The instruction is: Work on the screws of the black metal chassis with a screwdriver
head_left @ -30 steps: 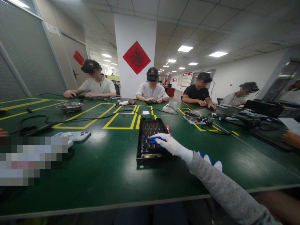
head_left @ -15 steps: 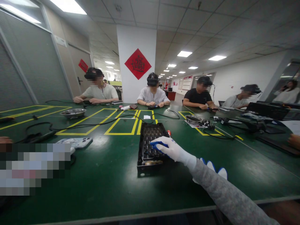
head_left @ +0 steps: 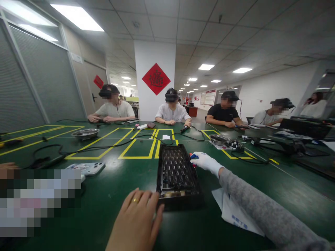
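Note:
A black tray-like device [head_left: 178, 174] with rows of small slots lies on the green table [head_left: 120, 195] in front of me. My left hand [head_left: 136, 219] is bare, wears a ring and lies with its fingers stretched out against the device's near left corner. My right hand [head_left: 206, 162], in a white glove with blue fingertips, is at the device's right edge, its fingers curled over a small red object [head_left: 192, 154]. Most of that object is hidden by the glove.
A white bag with blue print [head_left: 232, 212] lies under my right forearm. A phone [head_left: 86, 168] lies to the left; metal bowls [head_left: 86, 133] [head_left: 219, 139] and black cables [head_left: 104, 146] sit further back. Several people sit along the far side.
My left hand has come into view and settled at the device's near corner. My right hand moved off the device's top to the red object at its right edge. The device looks closer.

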A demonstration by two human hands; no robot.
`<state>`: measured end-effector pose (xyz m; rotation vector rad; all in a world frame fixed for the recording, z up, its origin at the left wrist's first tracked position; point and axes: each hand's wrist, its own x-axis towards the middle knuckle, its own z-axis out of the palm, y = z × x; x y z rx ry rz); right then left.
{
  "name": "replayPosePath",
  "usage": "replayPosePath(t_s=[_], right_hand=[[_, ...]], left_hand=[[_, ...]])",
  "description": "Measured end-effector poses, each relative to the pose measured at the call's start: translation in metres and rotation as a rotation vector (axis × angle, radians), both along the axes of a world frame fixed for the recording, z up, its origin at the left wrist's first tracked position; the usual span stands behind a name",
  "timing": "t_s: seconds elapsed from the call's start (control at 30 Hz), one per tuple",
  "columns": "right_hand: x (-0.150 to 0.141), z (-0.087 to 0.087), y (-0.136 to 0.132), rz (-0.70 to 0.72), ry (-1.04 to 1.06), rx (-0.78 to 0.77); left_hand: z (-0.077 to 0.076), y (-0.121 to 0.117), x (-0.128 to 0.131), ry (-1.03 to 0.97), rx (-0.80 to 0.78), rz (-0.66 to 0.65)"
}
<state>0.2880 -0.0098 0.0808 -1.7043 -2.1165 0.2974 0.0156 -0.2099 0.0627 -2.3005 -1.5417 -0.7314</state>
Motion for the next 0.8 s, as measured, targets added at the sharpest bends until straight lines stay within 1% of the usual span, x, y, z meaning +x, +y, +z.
replayPosePath(t_s=[0.07,0.1,0.17,0.23,0.27,0.3,0.37,0.43,0.5,0.63,0.8], right_hand=[[-0.001,-0.007,0.007,-0.024,0.026,-0.045],[-0.001,-0.009,0.01,-0.017,0.04,-0.059],[0.002,-0.012,0.016,-0.006,0.069,-0.061],[0.007,-0.013,0.021,-0.02,0.102,-0.04],[0.009,-0.014,0.023,-0.036,0.114,-0.036],[0.011,-0.014,0.024,-0.047,0.122,-0.041],[0.014,-0.014,0.025,-0.053,0.122,-0.084],[0.015,-0.014,0.024,-0.044,0.133,-0.11],[0.015,-0.015,0.023,-0.047,0.164,-0.085],[0.012,-0.024,0.02,-0.096,0.207,-0.027],[0.009,-0.037,0.02,-0.144,0.199,-0.009]], left_hand=[[0.019,0.036,0.004,0.058,-0.115,0.106],[0.026,0.056,0.005,0.058,-0.151,0.121],[0.031,0.097,0.005,-0.028,-0.191,0.19],[0.026,0.137,0.004,-0.124,-0.286,0.163],[0.021,0.156,0.004,-0.165,-0.341,0.105],[0.015,0.172,0.004,-0.189,-0.387,0.041],[0.003,0.196,0.003,-0.199,-0.423,-0.043],[-0.005,0.209,0.002,-0.169,-0.454,-0.097],[-0.008,0.214,0.001,-0.175,-0.465,-0.109],[-0.008,0.212,-0.002,-0.152,-0.437,-0.113],[-0.009,0.212,0.005,-0.099,-0.354,-0.055]])
